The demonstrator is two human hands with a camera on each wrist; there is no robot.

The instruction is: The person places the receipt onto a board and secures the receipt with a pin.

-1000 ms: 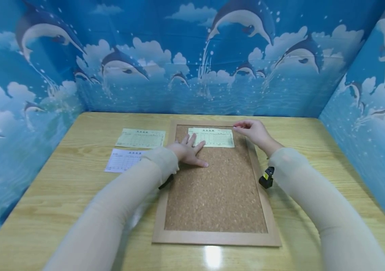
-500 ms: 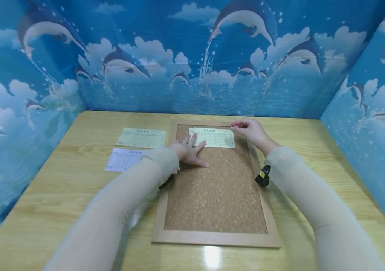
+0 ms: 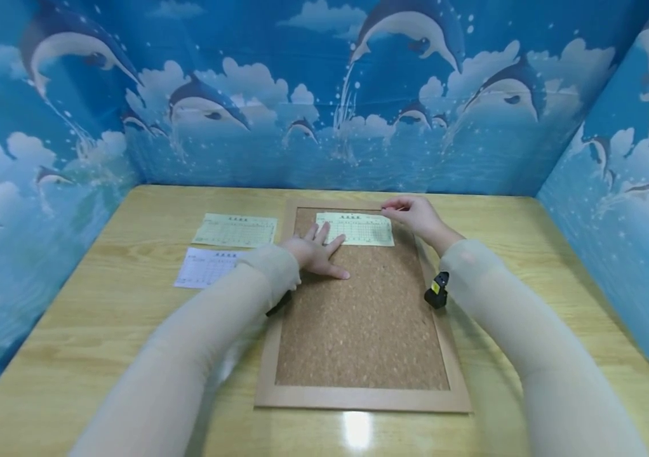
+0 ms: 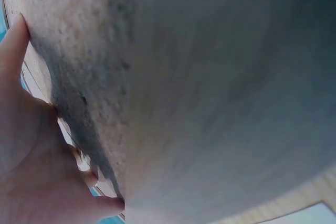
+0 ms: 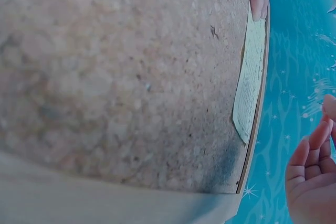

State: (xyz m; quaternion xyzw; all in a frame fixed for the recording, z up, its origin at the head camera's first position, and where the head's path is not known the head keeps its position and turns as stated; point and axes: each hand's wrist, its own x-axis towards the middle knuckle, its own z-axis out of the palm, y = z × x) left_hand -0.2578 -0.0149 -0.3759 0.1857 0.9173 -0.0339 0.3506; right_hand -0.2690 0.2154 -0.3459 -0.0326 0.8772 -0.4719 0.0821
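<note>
A cork board (image 3: 364, 317) in a wooden frame lies on the table, with a pale green printed slip (image 3: 361, 230) near its far end. My left hand (image 3: 315, 254) rests on the board with fingers spread, its fingertips on the slip's left part. At the slip's upper right corner, my right hand (image 3: 416, 219) pinches a tiny pin, mostly hidden by the fingers. In the right wrist view, the thin dark point of the pin (image 5: 321, 103) sticks out from the fingertips of the right hand (image 5: 315, 177), apart from the slip (image 5: 249, 82).
Left of the board, another green slip (image 3: 235, 230) and a white printed slip (image 3: 206, 268) lie on the wooden table (image 3: 101, 298); the left sleeve covers part of the white one. A blue dolphin-print cloth (image 3: 324, 95) encloses the back and sides.
My right hand has shifted a little to the left along the slip's far edge, still pinching the pin. My left hand stays in place on the board.
</note>
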